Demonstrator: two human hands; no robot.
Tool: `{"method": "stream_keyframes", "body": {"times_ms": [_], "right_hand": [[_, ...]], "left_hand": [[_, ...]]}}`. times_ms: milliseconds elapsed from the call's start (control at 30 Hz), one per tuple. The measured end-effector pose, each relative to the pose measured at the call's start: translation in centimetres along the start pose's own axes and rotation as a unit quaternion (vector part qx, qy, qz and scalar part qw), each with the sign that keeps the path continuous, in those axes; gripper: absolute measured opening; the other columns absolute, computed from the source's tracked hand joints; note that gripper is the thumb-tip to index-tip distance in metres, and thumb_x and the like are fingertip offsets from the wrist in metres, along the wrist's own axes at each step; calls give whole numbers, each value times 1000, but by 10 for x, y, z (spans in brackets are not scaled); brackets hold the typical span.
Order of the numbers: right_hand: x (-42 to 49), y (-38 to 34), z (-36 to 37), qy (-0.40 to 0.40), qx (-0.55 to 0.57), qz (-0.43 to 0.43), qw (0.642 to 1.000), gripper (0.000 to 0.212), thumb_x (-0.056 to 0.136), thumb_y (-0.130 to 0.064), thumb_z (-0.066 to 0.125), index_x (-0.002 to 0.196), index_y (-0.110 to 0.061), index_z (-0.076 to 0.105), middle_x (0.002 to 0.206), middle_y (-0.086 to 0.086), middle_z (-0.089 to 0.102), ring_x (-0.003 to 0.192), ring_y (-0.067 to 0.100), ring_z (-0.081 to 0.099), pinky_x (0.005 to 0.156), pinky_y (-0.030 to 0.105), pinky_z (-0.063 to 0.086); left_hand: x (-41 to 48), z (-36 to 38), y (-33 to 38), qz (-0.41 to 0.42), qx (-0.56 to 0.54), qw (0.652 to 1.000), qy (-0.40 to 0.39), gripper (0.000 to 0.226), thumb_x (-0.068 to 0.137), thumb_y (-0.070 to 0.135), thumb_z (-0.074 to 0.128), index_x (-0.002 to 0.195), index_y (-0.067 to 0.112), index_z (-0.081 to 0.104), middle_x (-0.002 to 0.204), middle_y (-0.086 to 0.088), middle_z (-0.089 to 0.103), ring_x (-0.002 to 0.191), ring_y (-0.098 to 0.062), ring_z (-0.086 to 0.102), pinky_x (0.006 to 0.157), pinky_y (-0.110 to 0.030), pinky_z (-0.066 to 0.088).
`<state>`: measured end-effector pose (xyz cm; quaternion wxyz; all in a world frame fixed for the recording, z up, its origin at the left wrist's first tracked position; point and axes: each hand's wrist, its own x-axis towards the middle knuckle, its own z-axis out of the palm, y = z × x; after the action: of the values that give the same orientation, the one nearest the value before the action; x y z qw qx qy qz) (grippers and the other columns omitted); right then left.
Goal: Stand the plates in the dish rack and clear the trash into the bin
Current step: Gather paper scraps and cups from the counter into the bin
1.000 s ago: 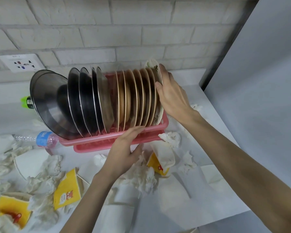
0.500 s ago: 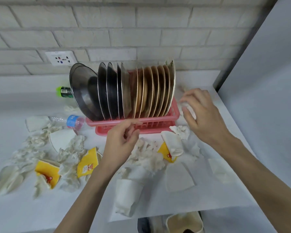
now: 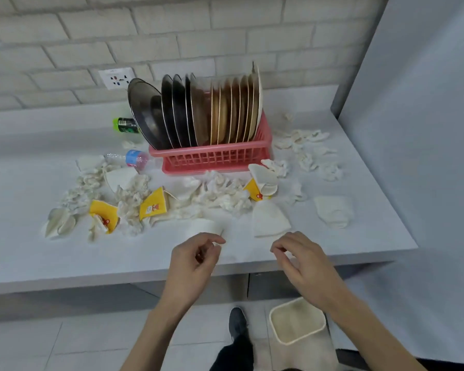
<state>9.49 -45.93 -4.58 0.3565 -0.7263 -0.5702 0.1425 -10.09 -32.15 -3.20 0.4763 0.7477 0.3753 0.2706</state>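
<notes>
White counter [image 3: 24, 250] under a pale brick wall [image 3: 172, 36], tiled floor [image 3: 65, 344] below.
Pink dish rack [image 3: 212, 159] at the back, packed with plates [image 3: 225, 113] on edge; cream bin [image 3: 298, 321] on the floor beneath the near edge; crumpled tissues [image 3: 225, 194] and flattened paper cups [image 3: 153, 204] strewn before the rack. Off the rack since a second ago and drawn back to the near edge: right hand [image 3: 306, 261] loosely curled, empty; left hand [image 3: 193, 261] curled, thumb to forefinger, perhaps pinching something, unclear.
</notes>
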Motion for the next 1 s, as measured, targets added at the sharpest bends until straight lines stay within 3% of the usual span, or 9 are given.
{"method": "stream_keyframes", "body": {"times_ms": [133,233,433,533,633,767,900,1000], "right_hand": [[-53,-19,19,-17,75,52,996,15,95,-18,54,84,-22,63,78,-14,58,80,11,54,68,16,38],[-81,-30,29,0,107,94,990,17,95,-9,57,87,-21,66,82,-13,63,82,12,57,67,13,40],[-100,-41,37,29,168,159,972,19,94,-6,57,89,-22,66,81,-5,66,73,16,62,64,24,51],[-100,-44,44,19,192,185,964,19,94,-5,57,87,-20,67,78,-2,67,68,16,63,64,21,51],[-98,-45,53,4,209,220,953,18,94,-7,56,86,-18,67,76,-3,67,67,12,64,66,22,52],[-96,-43,71,-20,243,248,937,18,95,-7,56,85,-19,66,79,1,68,66,18,66,67,29,51],[-89,-40,82,-33,265,279,922,17,95,-6,55,86,-14,67,79,6,69,66,23,67,62,23,49],[-82,-40,87,-34,272,290,917,19,95,-5,54,85,-14,67,78,7,70,64,20,65,61,22,47]], "left_hand": [[-55,12,-12,-42,6,999,-18,26,90,3,63,86,27,73,60,-1,52,53,-4,39,52,-17,31],[-84,16,-17,-56,13,998,-23,26,90,5,64,86,28,73,60,9,56,55,-4,44,55,-15,34],[-101,12,-25,-65,16,997,-35,27,92,8,64,87,33,72,65,10,62,58,-7,51,58,-22,42],[-94,7,-31,-60,29,997,-43,26,92,10,65,87,34,72,72,10,66,63,-10,57,60,-24,46],[-76,2,-38,-55,51,996,-39,21,91,12,65,88,31,72,78,16,67,71,-7,60,61,-18,45],[-38,-5,-57,-11,115,993,2,17,90,18,63,105,26,67,105,15,65,93,-6,60,71,-24,45],[3,-1,-78,75,291,954,7,43,84,33,62,126,23,58,137,4,49,121,-22,46,90,-40,47],[29,8,-89,54,323,945,8,59,81,34,71,136,22,52,155,-1,33,138,-28,32,100,-46,42]]}}
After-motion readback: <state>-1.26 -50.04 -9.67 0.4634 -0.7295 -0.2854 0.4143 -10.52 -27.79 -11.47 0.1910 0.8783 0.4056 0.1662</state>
